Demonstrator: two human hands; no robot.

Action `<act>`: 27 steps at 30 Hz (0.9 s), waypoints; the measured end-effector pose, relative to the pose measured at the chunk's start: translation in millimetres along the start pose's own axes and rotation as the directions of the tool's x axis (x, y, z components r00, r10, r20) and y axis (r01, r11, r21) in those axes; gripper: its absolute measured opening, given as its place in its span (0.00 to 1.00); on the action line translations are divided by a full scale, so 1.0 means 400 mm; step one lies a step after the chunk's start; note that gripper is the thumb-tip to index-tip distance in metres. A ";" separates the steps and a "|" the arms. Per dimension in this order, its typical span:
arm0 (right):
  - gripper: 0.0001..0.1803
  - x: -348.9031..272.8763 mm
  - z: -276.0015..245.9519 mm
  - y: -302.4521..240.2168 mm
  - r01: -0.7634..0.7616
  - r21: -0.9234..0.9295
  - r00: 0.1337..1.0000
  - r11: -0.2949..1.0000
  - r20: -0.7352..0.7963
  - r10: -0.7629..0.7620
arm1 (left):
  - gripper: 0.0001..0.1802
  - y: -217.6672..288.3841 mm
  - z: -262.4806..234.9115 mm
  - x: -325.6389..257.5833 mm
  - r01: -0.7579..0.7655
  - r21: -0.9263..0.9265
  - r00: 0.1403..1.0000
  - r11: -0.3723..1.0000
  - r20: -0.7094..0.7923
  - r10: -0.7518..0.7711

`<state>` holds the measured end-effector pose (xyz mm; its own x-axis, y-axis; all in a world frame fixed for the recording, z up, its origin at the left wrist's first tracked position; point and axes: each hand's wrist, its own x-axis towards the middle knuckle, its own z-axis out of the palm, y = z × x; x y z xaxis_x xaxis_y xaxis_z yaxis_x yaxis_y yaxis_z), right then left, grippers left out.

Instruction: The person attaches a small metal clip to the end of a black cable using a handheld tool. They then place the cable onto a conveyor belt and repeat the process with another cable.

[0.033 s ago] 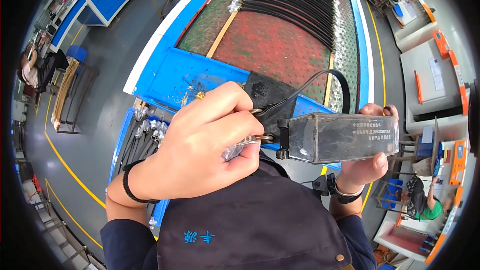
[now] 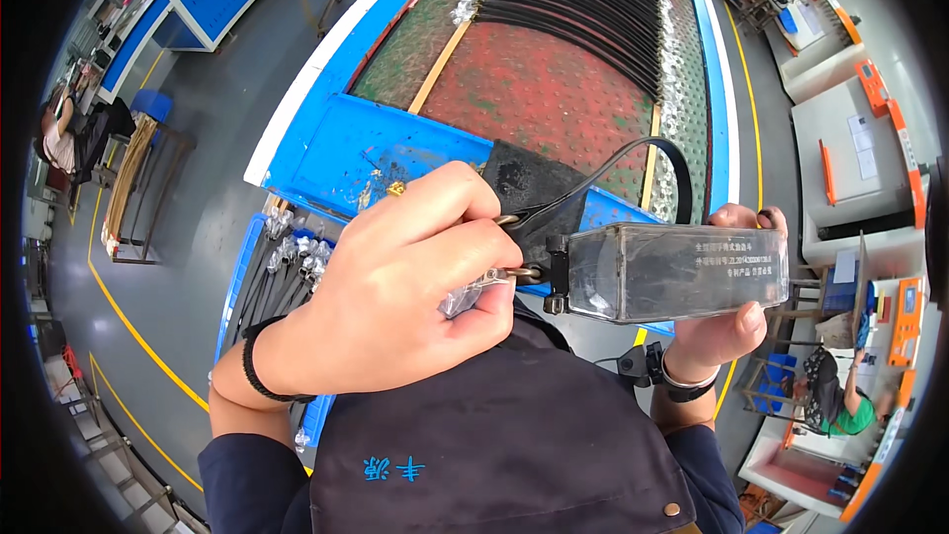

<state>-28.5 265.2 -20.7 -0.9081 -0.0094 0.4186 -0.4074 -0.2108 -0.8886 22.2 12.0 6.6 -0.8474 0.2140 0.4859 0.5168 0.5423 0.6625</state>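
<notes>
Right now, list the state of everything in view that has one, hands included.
Left hand: closed, pinching the strap's metal end
Right hand: closed around the box
Box: held crosswise, black end toward the left hand
Strap: bent in a loop, partly behind the box
Table straps: side by side, ends wrapped
Tray: stained, littered with bits
Bin: holding wrapped-end straps
Apron: worn
</notes>
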 end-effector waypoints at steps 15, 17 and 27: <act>0.44 -0.003 -0.009 0.004 0.083 -0.009 0.994 0.997 0.074 -0.082 | 0.11 -0.002 0.000 0.003 -0.029 0.017 1.000 0.999 -0.006 0.030; 0.44 -0.004 -0.012 0.005 0.094 -0.019 0.993 0.995 0.070 -0.093 | 0.10 -0.004 0.001 0.006 -0.033 0.016 0.999 0.999 -0.015 0.033; 0.43 -0.013 -0.017 -0.009 0.155 -0.108 0.988 0.982 0.010 -0.155 | 0.09 -0.006 0.007 0.003 0.013 0.010 0.999 1.000 -0.039 -0.012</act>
<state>-22.8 272.6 -20.8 -0.8332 0.0134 0.5529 -0.5511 -0.1025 -0.8281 19.5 13.2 4.0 -0.8485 0.1756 0.4993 0.5046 0.5528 0.6632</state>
